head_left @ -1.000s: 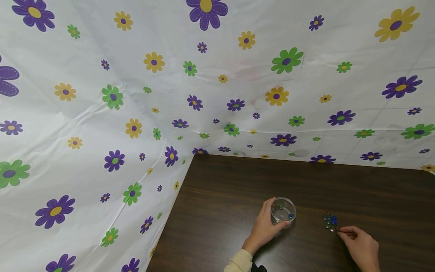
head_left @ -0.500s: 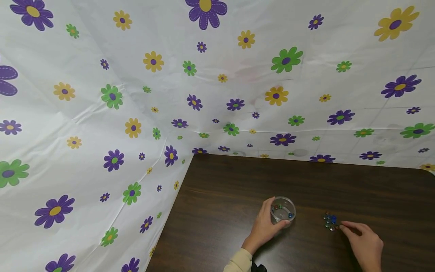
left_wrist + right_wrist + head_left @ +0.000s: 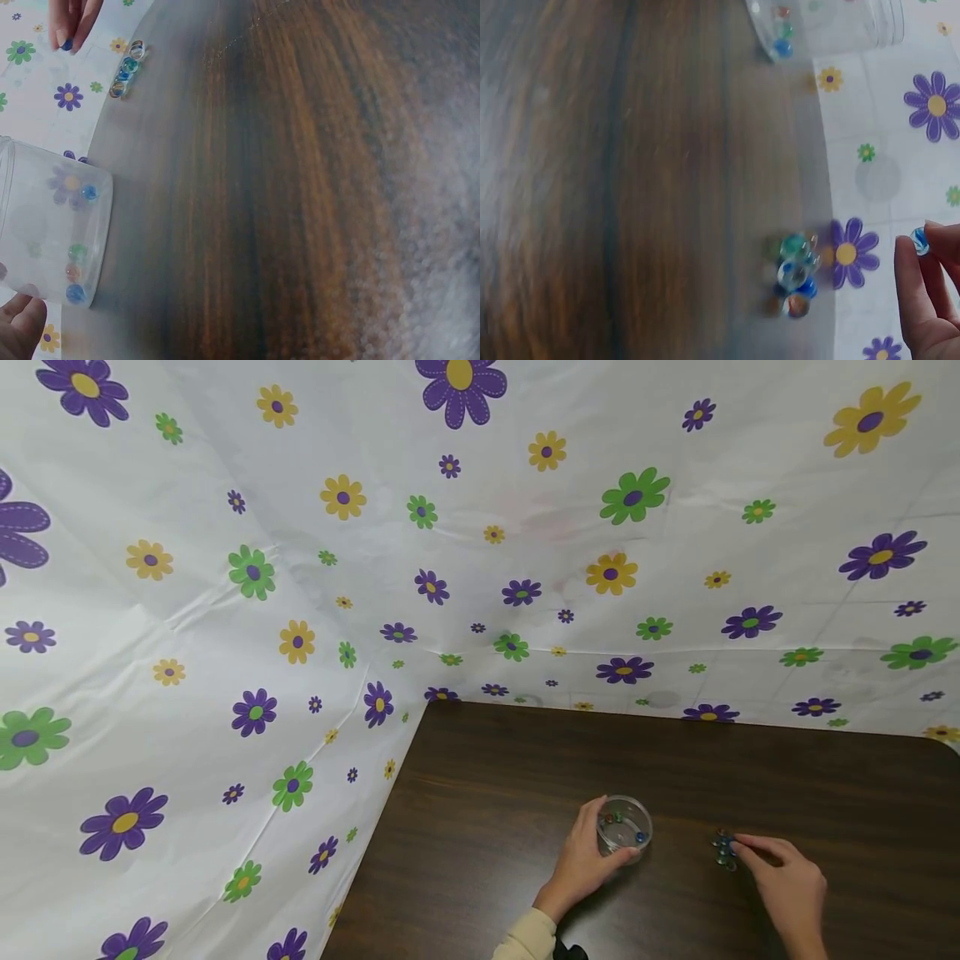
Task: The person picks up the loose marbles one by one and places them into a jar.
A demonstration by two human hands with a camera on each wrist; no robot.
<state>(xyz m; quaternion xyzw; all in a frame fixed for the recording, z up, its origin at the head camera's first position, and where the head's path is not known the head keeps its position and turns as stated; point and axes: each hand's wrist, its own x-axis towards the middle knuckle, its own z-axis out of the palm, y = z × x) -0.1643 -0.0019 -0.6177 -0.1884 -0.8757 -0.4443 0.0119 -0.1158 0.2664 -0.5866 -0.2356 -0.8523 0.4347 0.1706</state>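
My left hand (image 3: 581, 864) holds a clear plastic cup (image 3: 30, 202) from its left side, thumb at the near side and fingers around the far side. Several marbles lie at the bottom of the cup, among them a blue one (image 3: 89, 192), a green one (image 3: 78, 251) and an orange one (image 3: 72, 271). To the right of the cup, a small cluster of glass marbles (image 3: 793, 276) sits on the table. Between thumb and fingertip, my right hand (image 3: 791, 885) pinches a blue-and-clear marble (image 3: 920, 241), raised above the table at the cluster's right side.
The dark wood-grain table (image 3: 510, 777) runs back to a white sheet (image 3: 480, 552) printed with flowers, which hangs behind it and along the left. A black object (image 3: 572, 952), partly cut off, shows beside the left sleeve (image 3: 531, 937).
My right hand has shifted a little right, then back left and farther over the marble cluster, and now pinches a blue marble. The left hand and cup stay in place.
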